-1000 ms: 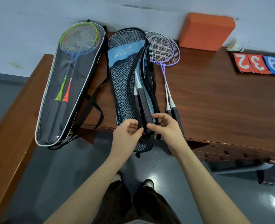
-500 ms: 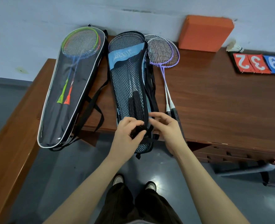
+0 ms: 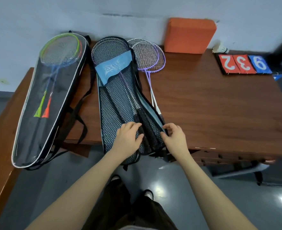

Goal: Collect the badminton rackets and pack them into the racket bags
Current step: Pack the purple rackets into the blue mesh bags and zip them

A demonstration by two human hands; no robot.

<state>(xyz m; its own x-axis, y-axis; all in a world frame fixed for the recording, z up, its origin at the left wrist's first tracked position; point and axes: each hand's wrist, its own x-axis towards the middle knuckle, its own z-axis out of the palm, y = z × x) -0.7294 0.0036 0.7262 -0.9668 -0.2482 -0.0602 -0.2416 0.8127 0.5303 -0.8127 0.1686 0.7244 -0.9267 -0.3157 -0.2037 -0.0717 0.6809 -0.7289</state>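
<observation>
While the left hand (image 3: 128, 138) presses flat on the mesh bag (image 3: 118, 100), the right hand (image 3: 174, 138) pinches its edge.

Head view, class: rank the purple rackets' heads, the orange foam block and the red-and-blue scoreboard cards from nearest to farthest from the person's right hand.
From the right hand:
1. Purple rackets' heads, up and slightly left, beside the mesh bag.
2. Orange foam block, against the wall, farther back.
3. Red-and-blue scoreboard cards, far right of the wooden table.
</observation>
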